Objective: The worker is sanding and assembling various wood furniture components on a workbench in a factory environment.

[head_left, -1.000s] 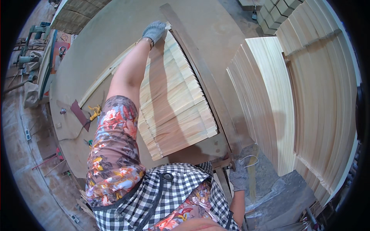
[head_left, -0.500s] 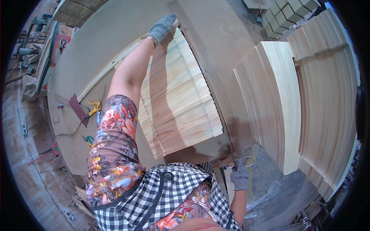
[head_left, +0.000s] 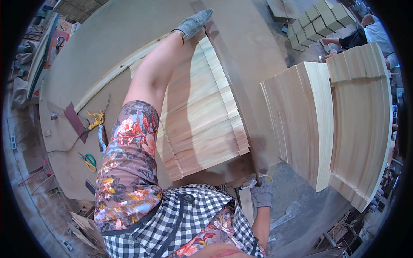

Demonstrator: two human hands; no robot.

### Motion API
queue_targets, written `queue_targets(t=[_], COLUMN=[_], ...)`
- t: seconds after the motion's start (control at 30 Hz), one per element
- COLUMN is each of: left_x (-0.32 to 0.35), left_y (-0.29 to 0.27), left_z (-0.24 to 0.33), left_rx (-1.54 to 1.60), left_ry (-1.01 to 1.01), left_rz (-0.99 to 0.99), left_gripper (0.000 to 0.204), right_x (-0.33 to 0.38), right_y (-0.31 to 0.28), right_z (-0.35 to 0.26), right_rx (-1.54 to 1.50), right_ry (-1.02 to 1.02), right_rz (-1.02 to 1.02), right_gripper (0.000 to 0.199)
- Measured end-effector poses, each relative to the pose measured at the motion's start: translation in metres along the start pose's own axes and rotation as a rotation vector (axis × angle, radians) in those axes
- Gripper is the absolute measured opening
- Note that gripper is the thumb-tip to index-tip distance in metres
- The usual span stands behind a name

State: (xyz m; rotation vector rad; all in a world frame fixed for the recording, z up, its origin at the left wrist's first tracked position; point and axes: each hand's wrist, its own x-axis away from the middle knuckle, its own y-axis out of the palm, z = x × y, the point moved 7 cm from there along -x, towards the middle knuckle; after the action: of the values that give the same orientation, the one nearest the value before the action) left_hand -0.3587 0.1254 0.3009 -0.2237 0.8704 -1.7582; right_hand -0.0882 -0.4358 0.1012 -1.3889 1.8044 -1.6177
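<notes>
My left hand [head_left: 195,24] stretches past the wooden slats [head_left: 204,116]; my right hand [head_left: 262,196] beside the bar [head_left: 239,99]; whether fingers grip, I cannot tell.

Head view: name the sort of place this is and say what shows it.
Most likely a woodworking workshop: overlapping wooden boards lie on a broad work table, more boards stand in a large stack to the right, and a green-handled tool lies at the left.
</notes>
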Motion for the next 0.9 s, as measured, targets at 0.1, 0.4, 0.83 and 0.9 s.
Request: queue_targets(t=[0.1, 0.4, 0.83, 0.9], left_x=[0.005, 0.250, 0.542, 0.523], left_y=[-0.021, -0.178, -0.268, -0.269], left_z=[-0.044, -0.348, -0.268, -0.290], left_rx=[-0.130, -0.095, 0.278, 0.094], left_ry=[0.259, -0.092, -0.303, -0.310], left_rz=[0.231, 0.508, 0.581, 0.531], left_gripper=[0.050, 0.053, 0.060, 0.062], right_x=[-0.008, 0.025, 0.279, 0.270], right_y=[0.016, 0.060, 0.144, 0.157], right_z=[-0.002, -0.120, -0.154, -0.159], right_rx=[0.018, 0.112, 0.252, 0.269], right_ry=[0.049, 0.069, 0.044, 0.062], right_rz=[-0.025, 0.024, 0.166, 0.194], right_gripper=[0.031, 0.036, 0.024, 0.025])
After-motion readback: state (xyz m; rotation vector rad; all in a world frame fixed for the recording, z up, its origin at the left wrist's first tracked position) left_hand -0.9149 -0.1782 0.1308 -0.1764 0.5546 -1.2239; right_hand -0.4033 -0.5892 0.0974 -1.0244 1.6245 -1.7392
